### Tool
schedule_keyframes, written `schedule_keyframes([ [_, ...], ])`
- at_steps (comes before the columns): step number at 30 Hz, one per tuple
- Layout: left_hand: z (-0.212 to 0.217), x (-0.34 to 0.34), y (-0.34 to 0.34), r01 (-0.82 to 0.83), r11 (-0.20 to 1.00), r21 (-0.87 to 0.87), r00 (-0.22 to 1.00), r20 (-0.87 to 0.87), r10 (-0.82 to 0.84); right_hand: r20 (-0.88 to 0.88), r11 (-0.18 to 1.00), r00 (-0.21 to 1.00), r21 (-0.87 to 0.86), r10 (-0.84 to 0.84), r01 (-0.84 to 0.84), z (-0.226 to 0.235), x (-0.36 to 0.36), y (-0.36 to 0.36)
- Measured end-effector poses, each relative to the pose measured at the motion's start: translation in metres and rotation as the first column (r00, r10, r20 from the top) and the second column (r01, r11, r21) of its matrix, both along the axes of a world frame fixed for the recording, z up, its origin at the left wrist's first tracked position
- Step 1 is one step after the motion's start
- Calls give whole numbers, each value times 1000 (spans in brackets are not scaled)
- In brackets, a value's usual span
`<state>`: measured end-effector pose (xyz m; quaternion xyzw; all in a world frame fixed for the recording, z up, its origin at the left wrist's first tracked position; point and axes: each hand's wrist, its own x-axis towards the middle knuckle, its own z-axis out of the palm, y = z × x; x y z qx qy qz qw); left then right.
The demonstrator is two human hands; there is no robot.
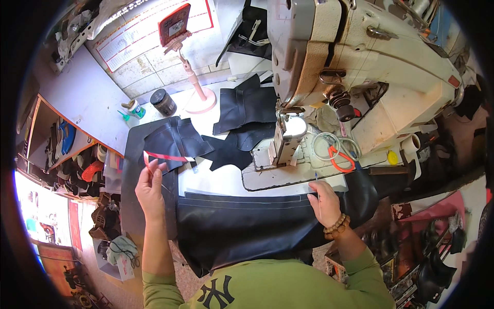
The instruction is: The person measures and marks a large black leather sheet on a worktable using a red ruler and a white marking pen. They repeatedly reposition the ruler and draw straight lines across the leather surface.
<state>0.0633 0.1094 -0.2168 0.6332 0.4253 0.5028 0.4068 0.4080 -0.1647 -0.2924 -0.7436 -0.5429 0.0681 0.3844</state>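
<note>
From the head camera, the left hand pinches a red-and-white strip, lifted off the table. The right hand presses a thin tool onto the large black leather panel spread at the table's near edge. Nothing lies under the sewing machine needle; stitching seems not yet begun, and cut black pieces wait behind.

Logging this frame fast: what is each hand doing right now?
Left hand: closed, pinching a red and white strip lifted above the table.
Right hand: closed on a thin tool, resting on the black leather sheet.
</note>
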Motion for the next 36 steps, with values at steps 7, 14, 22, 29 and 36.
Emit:
schedule_keyframes([
  [7, 8, 9, 41, -62, 994, 93, 997, 54, 57, 234, 986, 971, -167, 58, -19, 9, 19, 13],
  [14, 10, 44, 100, -152, 938, 312, 971, -131, 201, 342, 969, 929, -242, 140, -57, 9, 35, 36],
  [22, -10, 62, 83, -54, 943, 330, 923, -343, 173, 377, 953, 915, -302, 142, -24, 7, 43, 40],
  [29, -11, 53, 34, 175, 868, 465, 839, -531, 116, 363, 946, 920, -323, 145, -22, 4, 43, 42],
  [36, 21, 31, -39, 479, 853, 209, 808, -485, -335, 211, 992, 976, 98, 53, -75, 17, -2, 28],
])
